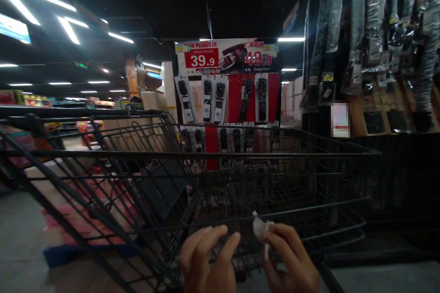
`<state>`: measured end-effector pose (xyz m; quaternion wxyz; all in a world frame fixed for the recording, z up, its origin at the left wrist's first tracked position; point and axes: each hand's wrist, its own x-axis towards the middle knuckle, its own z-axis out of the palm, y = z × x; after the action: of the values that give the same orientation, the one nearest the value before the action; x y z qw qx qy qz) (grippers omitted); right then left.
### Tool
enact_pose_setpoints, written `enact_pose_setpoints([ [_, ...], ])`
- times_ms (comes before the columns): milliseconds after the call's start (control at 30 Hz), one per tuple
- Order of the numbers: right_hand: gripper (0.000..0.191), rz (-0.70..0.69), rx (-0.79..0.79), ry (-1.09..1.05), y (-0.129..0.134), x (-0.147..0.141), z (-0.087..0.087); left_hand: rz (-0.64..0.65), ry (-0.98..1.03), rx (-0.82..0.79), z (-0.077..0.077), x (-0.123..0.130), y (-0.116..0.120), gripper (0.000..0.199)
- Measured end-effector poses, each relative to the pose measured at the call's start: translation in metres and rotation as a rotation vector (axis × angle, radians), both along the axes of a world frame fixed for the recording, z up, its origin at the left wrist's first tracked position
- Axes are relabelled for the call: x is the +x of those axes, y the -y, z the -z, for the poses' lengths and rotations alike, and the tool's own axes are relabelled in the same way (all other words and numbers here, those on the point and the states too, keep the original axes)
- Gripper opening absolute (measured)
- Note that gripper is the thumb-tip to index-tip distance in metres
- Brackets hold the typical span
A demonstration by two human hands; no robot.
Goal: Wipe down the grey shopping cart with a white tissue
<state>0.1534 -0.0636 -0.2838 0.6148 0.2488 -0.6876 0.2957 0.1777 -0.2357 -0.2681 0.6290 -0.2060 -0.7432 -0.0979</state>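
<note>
The right hand (292,256) pinches a small white item (260,230) between thumb and fingertips, a light grip that suits something so small and leaves most of it exposed. Just left of it, the left hand (209,258) is half-curled with fingers apart, holding nothing visible, perhaps kept near to help. Both are at the near side of the black wire cart (192,155); packaged belts (261,98) hang beyond, probably for easy viewing.

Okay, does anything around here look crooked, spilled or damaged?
Slightly crooked: on the display beyond the cart, the upper row's leftmost belt pack hangs at a slant, while its neighbor hangs nearly straight. I see no spill or obvious damage, though the cart's inside is too dark to judge.
</note>
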Motion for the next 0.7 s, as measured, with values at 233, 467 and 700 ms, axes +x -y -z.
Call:
enact_pose_setpoints([
  [233, 0.029, 0.017, -0.147, -0.17, 0.024, 0.0, -0.109, 0.021, -0.101, -0.057, -0.1, -0.026, 0.006, 0.049],
  [467, 0.025, 0.03, 0.011, -0.183, 0.039, -0.024, -0.1, -0.113, -0.074, -0.126, -0.114, -0.042, -0.002, 0.053],
  [700, 0.019, 0.11, -0.109, -0.126, 0.006, -0.003, -0.089, -0.128, -0.099, -0.096, -0.113, -0.042, -0.01, 0.052],
])
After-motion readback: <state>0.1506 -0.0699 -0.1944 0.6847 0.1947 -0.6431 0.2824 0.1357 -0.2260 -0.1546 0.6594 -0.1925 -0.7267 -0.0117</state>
